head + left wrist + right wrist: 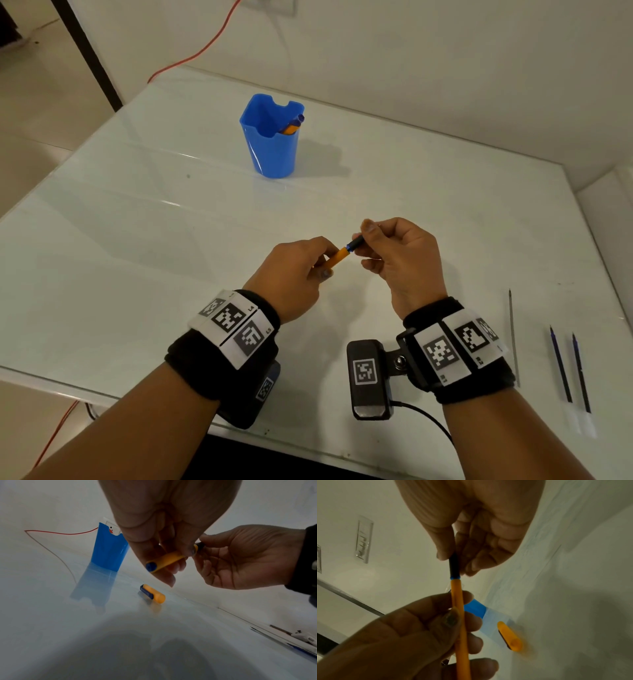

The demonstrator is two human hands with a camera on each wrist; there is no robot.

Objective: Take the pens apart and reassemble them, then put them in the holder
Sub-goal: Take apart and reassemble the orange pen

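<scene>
Pen [337,257], orange barrel with a black grip section and a blue ring at the joint, held above the counter [137,222] toward its near edge, between both hands; left hand [291,274], fingers [465,616] and thumb curled round the orange barrel; right hand [397,260], thumb and fingers [471,561] pinching the black grip section [454,565]; blue end plug [150,565] visible at the barrel's rear in the left wrist view.

Pen cap [153,593], orange with a dark blue clip, lying flat on the counter beneath the hands, well apart from the holder; also seen in the right wrist view [510,635].

Holder [272,137], blue plastic cup with a notched rim, upright toward the far edge of the counter, left of centre; pens [293,125], orange and blue, leaning inside against its right wall, count not clear.

Refills: two dark blue refills [570,368] side by side near the right edge, toward the near right corner; one thin grey refill [512,335] just left of them, apart.

Red cable [195,51] running along the wall beyond the counter's far edge; wrist bands with printed markers [236,325] on both forearms.
</scene>
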